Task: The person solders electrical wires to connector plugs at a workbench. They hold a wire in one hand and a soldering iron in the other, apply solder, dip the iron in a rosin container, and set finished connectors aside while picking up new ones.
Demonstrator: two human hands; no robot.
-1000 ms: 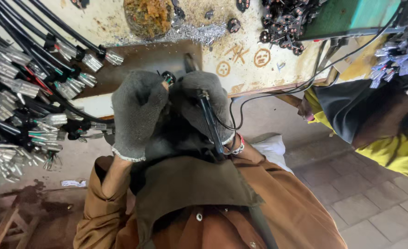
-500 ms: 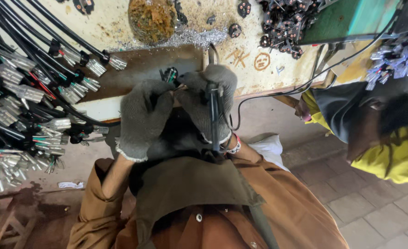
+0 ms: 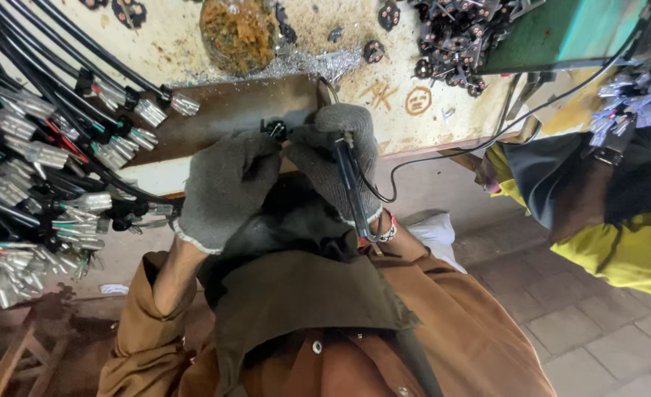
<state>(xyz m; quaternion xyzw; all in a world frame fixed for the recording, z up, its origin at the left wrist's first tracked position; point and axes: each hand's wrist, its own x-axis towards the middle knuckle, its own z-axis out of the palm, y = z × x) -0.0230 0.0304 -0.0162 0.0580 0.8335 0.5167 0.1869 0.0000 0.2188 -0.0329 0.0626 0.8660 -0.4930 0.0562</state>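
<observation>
The right hand [image 3: 338,158], in a grey knit glove, is closed in a fist around a dark pen-shaped tool [image 3: 349,176]. The tool's long axis runs nearly straight toward and away from the person's body: its tip end sits at the top of the fist, toward the desk, and its handle end passes down over the wrist, where a thin black cord [image 3: 443,158] leaves it and loops off to the right.

Just left of that tool, the left hand [image 3: 226,187], also gloved in grey, is curled with its fingertips pinched on a small black plug piece [image 3: 274,129]. The piece sits up and to the left of the tool's tip, close beside it; whether the two touch cannot be told. The left hand is the nearer one to the piece, since it has hold of it, while the right hand brings the tool in from the right.

Beyond the tool, the piece lies over a brown metal plate [image 3: 222,110] on the stained desk [image 3: 406,73]. Far left of the tool hang bundles of black cables with metal terminals [image 3: 38,154]. Right of the tool, well apart, a second person's yellow sleeve [image 3: 627,250] shows.
</observation>
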